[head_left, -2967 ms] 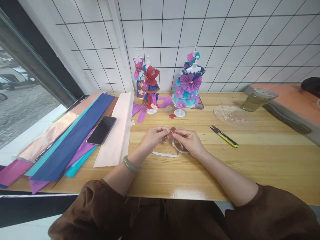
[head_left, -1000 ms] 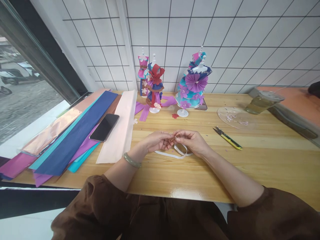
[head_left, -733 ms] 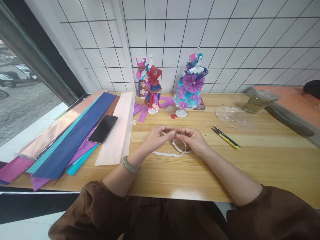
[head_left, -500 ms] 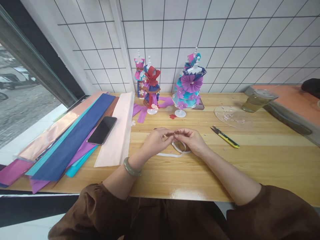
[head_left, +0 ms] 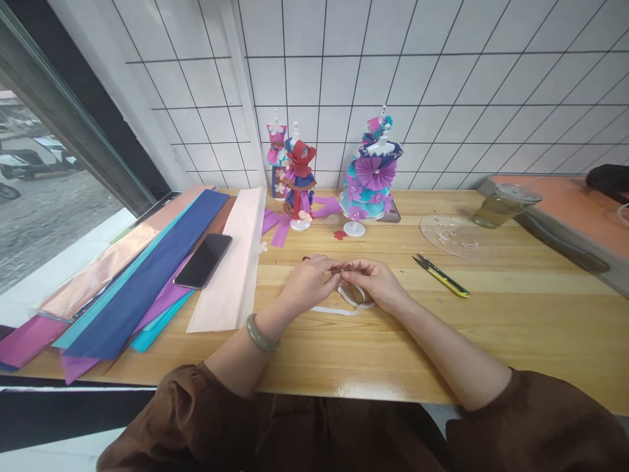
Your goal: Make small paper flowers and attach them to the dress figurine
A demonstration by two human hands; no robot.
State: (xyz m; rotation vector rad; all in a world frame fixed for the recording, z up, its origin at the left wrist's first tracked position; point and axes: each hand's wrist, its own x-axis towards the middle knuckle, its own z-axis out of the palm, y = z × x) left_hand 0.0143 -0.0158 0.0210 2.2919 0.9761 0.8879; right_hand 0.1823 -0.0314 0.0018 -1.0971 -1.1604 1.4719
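Note:
Between the fingertips of both hands is a small brown strip [head_left: 341,269], perhaps crepe paper, pinched at its two ends. My left hand [head_left: 312,280], with a green bangle [head_left: 261,334] on its wrist, grips the left end. On the other end, my right hand [head_left: 376,282] is closed, thumb against fingers. Just below the fingers a loop of narrow white tape [head_left: 362,303] lies on the table, its free end running left. Part of the loop is hidden by my right hand.
Coloured crepe paper sheets [head_left: 157,269] lie at left under a black phone [head_left: 204,261]. Paper-dressed mini mannequins [head_left: 376,174] stand along the tiled wall. Yellow-handled thread snips [head_left: 442,276], a clear plate [head_left: 449,236] with small beads and a tilted-looking drink cup [head_left: 506,204] are at right.
The brown strip now shows more clearly between my fingertips, which have drawn slightly apart. The camera view has tilted a little upward; the table things stay in place.

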